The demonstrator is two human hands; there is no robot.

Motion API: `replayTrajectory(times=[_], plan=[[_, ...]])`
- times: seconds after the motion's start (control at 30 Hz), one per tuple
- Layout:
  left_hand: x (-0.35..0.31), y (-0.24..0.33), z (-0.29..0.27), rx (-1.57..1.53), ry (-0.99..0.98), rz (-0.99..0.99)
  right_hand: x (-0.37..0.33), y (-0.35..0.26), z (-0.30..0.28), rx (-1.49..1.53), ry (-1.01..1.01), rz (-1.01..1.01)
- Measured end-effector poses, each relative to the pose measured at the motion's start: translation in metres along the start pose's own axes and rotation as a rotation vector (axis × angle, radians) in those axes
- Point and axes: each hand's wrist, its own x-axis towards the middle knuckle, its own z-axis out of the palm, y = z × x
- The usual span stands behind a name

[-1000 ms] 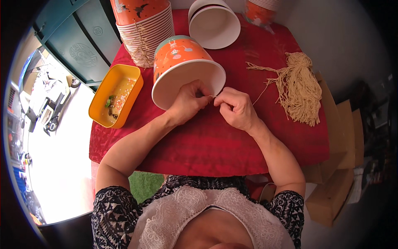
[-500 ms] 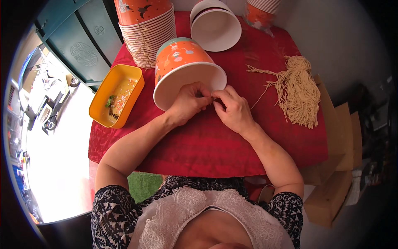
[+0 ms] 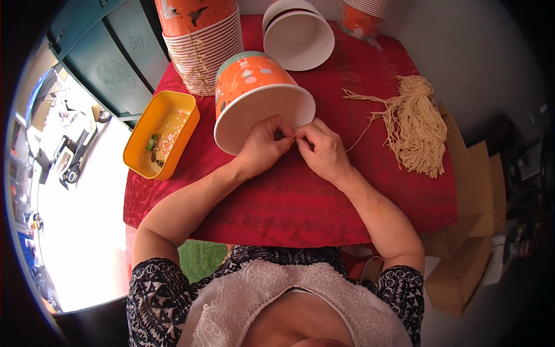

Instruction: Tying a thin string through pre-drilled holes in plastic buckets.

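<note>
Our left hand (image 3: 266, 143) and right hand (image 3: 325, 151) apparently pinch cord (image 3: 361, 136) between fingers beside the bucket (image 3: 254, 104); we should tension it gently.

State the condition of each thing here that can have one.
Orange bucket: tipped, mouth facing the camera.
Left hand: fingers curled before its mouth.
Right hand: fingertips pinched, near the left.
Twine bundle: lying loose.
Twine strand: running toward the right hand.
Yellow tub: open, scraps inside.
Bucket stack: nested.
Back container: tipped, mouth open.
</note>
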Motion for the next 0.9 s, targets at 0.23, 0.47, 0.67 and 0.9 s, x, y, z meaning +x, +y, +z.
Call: replayTrajectory(times=[0.23,0.47,0.67,0.9], plan=[[0.0008,0.0015,0.0007,0.034,0.043,0.035,0.0004,-0.0025,0.0014,-0.073,0.030,-0.038],[0.0017,-0.0011,0.0001,-0.085,0.022,-0.060,0.0021,-0.0020,-0.0007,-0.117,0.022,-0.098],[0.0002,-0.0038,0.0024,0.054,0.034,0.046,0.0029,-0.0010,0.0004,-0.138,0.027,-0.143],[-0.0020,-0.0034,0.0072,0.291,0.136,0.351,0.0030,-0.0010,0.0024,-0.138,0.031,-0.138]])
